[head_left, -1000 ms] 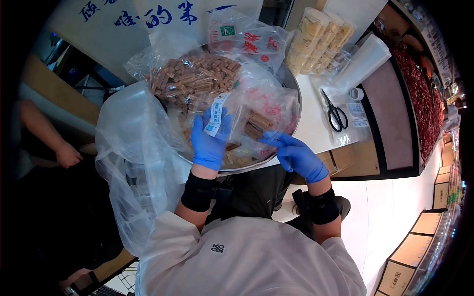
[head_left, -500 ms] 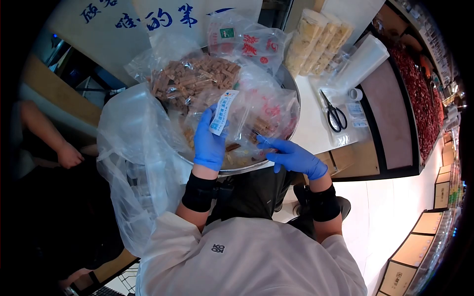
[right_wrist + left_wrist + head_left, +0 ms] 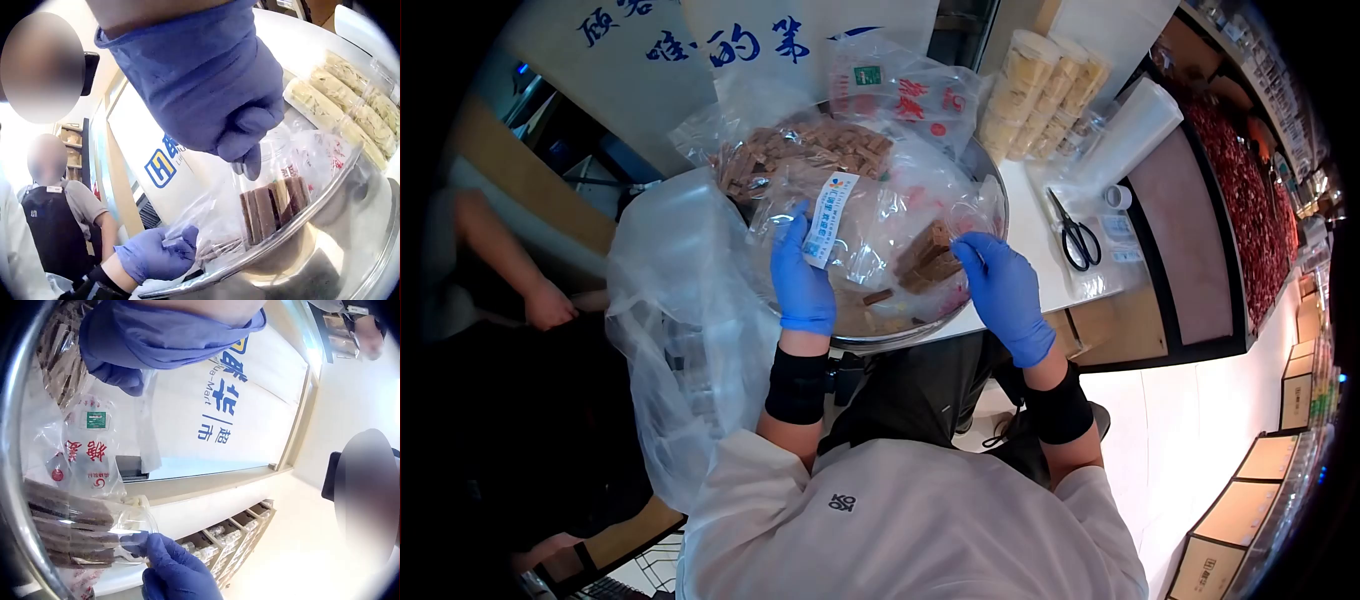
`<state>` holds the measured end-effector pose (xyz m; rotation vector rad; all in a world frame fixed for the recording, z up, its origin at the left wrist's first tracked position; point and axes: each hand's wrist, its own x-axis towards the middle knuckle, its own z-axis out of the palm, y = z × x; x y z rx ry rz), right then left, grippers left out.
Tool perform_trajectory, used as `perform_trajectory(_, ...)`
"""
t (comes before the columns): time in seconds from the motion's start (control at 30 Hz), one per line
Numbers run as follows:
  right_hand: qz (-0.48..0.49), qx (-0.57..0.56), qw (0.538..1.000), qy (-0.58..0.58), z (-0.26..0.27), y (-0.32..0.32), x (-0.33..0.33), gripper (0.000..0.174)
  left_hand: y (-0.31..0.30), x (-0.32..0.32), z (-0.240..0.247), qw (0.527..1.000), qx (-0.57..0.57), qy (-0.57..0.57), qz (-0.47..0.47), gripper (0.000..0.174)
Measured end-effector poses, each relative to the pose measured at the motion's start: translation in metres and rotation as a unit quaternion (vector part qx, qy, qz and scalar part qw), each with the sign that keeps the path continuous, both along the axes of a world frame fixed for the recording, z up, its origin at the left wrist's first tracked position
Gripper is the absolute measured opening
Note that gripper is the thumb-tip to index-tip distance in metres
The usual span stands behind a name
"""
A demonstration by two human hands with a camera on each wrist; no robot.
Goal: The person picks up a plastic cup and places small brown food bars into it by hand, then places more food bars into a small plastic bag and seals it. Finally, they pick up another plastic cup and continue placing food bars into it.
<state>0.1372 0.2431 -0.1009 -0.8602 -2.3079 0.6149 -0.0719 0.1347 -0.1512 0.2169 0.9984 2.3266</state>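
In the head view, my blue-gloved left hand [image 3: 804, 278] holds a clear plastic bag [image 3: 870, 240] with a white-and-blue label [image 3: 832, 218]. The right wrist view shows its fingers pinching the thin film. My gloved right hand [image 3: 1010, 300] pinches the end of a clear pack of brown bars [image 3: 927, 262] at the right side of the round metal tray [image 3: 897, 341]. In the left wrist view, the right thumb and fingers grip the pack's clear edge, with the long bars side by side inside. A single brown bar [image 3: 878, 297] lies low in the tray.
A bagged heap of brown bars [image 3: 800, 155] fills the tray's far left. Right of it stand clear tubs [image 3: 1030, 85], a plastic roll [image 3: 1135, 120] and scissors [image 3: 1080, 240]. A large clear sheet [image 3: 665, 240] hangs at left, beside another person's arm [image 3: 515, 260].
My right hand has closed on the pack's end and turned, with the bars now tilted upright. My left hand has shifted left with the labelled bag.
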Motion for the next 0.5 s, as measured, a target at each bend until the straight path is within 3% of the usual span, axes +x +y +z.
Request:
perform_trajectory(0.1, -0.004, 0.055, 0.998, 0.017, -0.001, -0.001, -0.004, 0.019, -0.001, 0.0, -0.001, 1.0, -0.008, 0.009, 0.005, 0.03)
perform_trajectory(0.2, 0.022, -0.033, 0.996, 0.084, -0.016, 0.003, -0.001, 0.02, 0.0, -0.001, -0.004, 0.999, -0.025, 0.017, 0.013, 0.028)
perform_trajectory(0.27, 0.013, -0.254, 0.941, 0.221, -0.025, 0.011, 0.003, 0.023, 0.004, -0.003, -0.01, 0.997, -0.023, 0.048, 0.063, 0.028)
perform_trajectory(0.3, 0.011, -0.255, 0.941, 0.221, -0.03, 0.016, 0.005, 0.023, 0.002, -0.003, -0.009, 0.997, -0.024, 0.047, 0.061, 0.028)
perform_trajectory(0.37, 0.007, -0.36, 0.867, 0.344, -0.037, 0.028, 0.006, 0.026, 0.0, -0.005, -0.002, 0.998, -0.021, 0.03, 0.058, 0.028)
perform_trajectory(0.43, -0.015, -0.384, 0.853, 0.352, -0.036, 0.031, 0.005, 0.024, -0.001, -0.003, 0.004, 0.998, -0.02, 0.029, 0.056, 0.029)
perform_trajectory(0.5, -0.002, -0.371, 0.888, 0.271, -0.03, 0.032, 0.004, 0.025, -0.001, -0.003, 0.004, 0.998, -0.019, 0.027, 0.053, 0.029)
